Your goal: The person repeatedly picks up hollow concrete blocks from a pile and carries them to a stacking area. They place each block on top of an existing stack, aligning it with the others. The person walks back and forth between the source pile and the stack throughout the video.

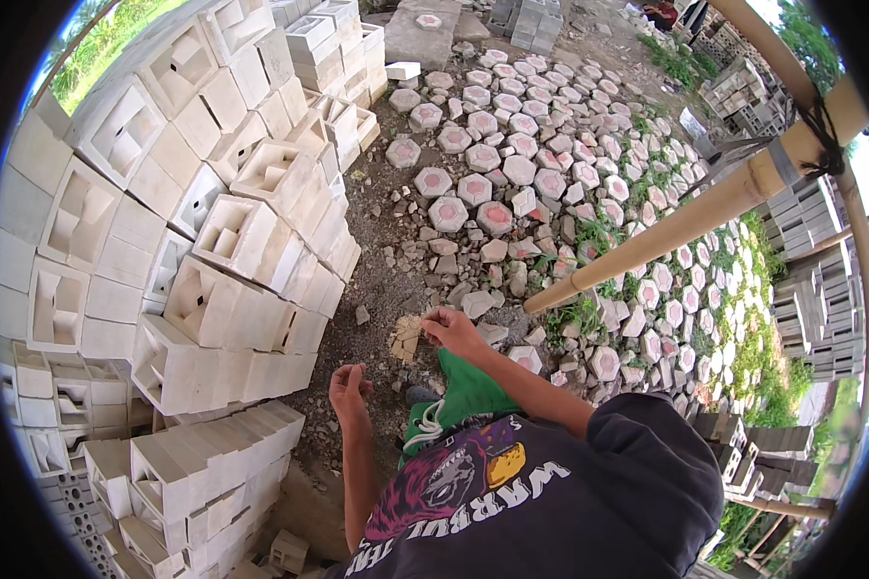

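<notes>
Left hand (350,391) and right hand (449,329) between blocks (227,376), left, and pavers (475,189), far right.
Left: fingers curled; grasp cannot be determined. Right: fingertips pinched, contents indeterminable; tan fragments (405,338) lie near, at its left.

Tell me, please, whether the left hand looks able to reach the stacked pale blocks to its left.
Probably yes: the left hand seems to hold nothing, and no object shows between it and the stacked pale blocks, though depth is hard to judge from one view.
</notes>
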A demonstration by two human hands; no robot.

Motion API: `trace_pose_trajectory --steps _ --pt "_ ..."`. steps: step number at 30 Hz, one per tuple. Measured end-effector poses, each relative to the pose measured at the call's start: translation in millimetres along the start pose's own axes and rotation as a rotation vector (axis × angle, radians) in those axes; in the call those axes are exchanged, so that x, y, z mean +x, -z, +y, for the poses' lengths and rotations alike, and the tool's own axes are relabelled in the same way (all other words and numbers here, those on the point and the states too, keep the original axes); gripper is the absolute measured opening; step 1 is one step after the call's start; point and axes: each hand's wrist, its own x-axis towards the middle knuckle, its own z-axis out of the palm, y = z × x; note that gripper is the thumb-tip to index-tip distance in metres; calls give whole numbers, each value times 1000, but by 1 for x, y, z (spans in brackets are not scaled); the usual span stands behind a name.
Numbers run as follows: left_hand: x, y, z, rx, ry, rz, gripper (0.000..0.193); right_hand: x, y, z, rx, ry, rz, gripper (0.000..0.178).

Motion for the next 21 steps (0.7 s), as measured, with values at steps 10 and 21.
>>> trace_pose_trajectory --steps 10,21 --pt "117 -104 36 43 49 -176 16 118 33 -28 52 -11 154 51" --pt "270 -223 78 168 5 -189 20 264 123 -136 279 40 269 42"
